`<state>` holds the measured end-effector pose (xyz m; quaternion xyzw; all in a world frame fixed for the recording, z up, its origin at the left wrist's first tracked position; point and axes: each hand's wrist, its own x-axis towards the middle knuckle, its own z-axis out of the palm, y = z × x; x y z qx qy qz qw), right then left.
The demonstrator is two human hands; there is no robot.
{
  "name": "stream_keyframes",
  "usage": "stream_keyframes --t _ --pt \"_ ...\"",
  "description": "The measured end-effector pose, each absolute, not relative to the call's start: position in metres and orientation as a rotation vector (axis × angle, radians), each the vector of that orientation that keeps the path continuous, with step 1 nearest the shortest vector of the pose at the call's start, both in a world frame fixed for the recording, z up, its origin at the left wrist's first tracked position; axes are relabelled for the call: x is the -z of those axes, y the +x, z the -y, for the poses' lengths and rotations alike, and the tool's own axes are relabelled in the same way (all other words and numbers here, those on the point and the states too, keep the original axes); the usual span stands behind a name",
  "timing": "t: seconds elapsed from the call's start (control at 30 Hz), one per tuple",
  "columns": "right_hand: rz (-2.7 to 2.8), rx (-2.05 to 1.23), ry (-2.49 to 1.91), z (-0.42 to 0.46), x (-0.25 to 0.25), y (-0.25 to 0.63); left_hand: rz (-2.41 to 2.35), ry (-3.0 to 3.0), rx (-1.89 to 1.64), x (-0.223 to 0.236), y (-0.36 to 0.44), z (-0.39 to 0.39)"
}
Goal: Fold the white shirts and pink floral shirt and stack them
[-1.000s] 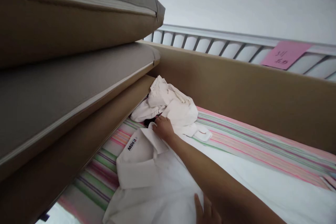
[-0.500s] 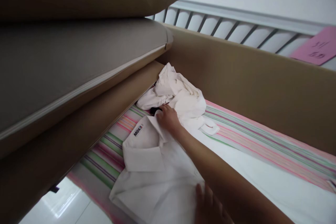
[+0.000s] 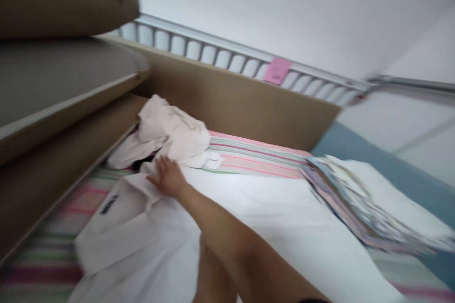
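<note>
A white collared shirt [image 3: 142, 232] with a dark label inside its collar lies spread on a striped sheet [image 3: 256, 160]. My right hand [image 3: 168, 177] rests palm down near the edge of the shirt collar, fingers apart, gripping nothing that I can see. Below my right forearm, part of my left hand or wrist [image 3: 215, 270] shows over the shirt; its fingers are hidden. Just beyond my right hand lies a crumpled off-white cloth [image 3: 174, 130], with something dark under its near edge.
Thick beige folded pads [image 3: 67, 80] are stacked at the left. A brown board [image 3: 227, 99] runs along the back, below a metal rail carrying a pink note [image 3: 277, 71]. A pile of folded clothes [image 3: 369, 199] lies at the right.
The view has swung right, bringing the clothes pile into sight. My right hand has opened from the collar edge with fingers spread. My left hand is now mostly hidden behind the right forearm.
</note>
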<state>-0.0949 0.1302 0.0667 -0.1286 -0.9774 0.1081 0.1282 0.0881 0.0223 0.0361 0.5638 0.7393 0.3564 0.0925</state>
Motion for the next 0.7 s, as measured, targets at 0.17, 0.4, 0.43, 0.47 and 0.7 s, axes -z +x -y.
stream_keyframes --t 0.17,0.4,0.43,0.47,0.7 --pt "2.537 -0.391 -0.468 -0.169 -0.103 0.056 -2.369 1.894 -0.948 -0.034 0.089 -0.041" --pt "2.187 -0.187 -1.615 -0.265 -0.098 0.36 -2.648 2.006 -0.819 -0.01 0.11 -0.061" --pt "2.162 -0.174 -1.68 -0.273 -0.098 0.388 -2.668 2.018 -0.8 -0.005 0.111 -0.063" --pt "2.148 -0.167 -1.715 -0.28 -0.099 0.409 -2.681 2.034 -0.779 -0.001 0.113 -0.064" --pt "2.129 -0.159 -1.872 -0.325 -0.094 0.43 -2.673 2.051 -0.694 0.005 0.107 -0.066"
